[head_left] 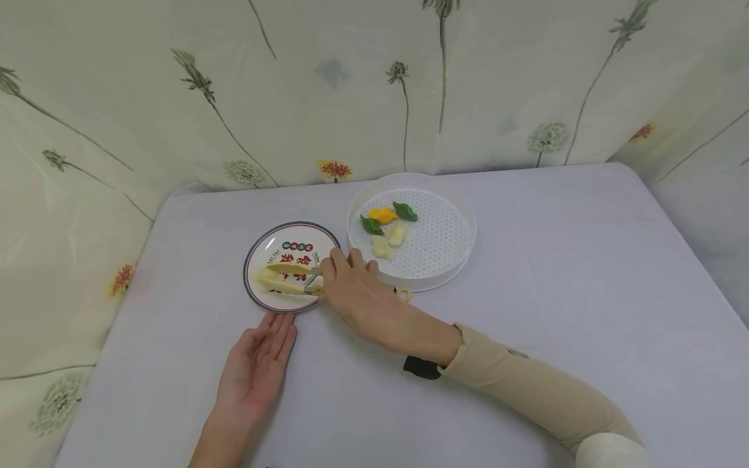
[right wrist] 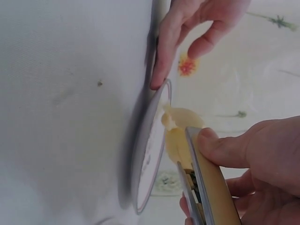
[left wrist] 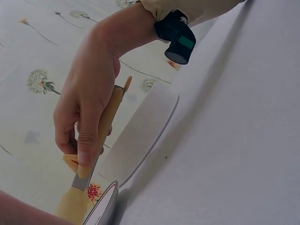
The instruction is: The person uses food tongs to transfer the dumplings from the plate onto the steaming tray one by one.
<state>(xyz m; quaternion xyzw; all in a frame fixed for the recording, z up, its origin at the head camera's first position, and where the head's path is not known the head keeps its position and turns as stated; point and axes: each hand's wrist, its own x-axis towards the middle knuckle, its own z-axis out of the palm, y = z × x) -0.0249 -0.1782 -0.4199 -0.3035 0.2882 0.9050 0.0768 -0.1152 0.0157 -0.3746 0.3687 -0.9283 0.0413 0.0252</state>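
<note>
My right hand (head_left: 365, 302) grips a pair of tongs (head_left: 289, 268) with pale yellow tips and metal arms. The tips reach left over a white plate (head_left: 272, 250) with a dark rim and red printed characters. Between the spread tips, on the plate's left side, sits a pale yellow dumpling-like piece (head_left: 266, 277); the right wrist view shows a pale piece (right wrist: 166, 119) right at the tongs' tips. My left hand (head_left: 254, 367) lies palm up, its fingers straight, with the fingertips right at the plate's near rim.
Just right of the plate stands a round white perforated tray (head_left: 441, 240). It holds two green pieces (head_left: 404, 211), an orange-yellow one (head_left: 383, 215) and two pale ones (head_left: 397, 234), shaped like dumplings. A flowered curtain (head_left: 351, 84) hangs behind the white-covered table (head_left: 556, 273).
</note>
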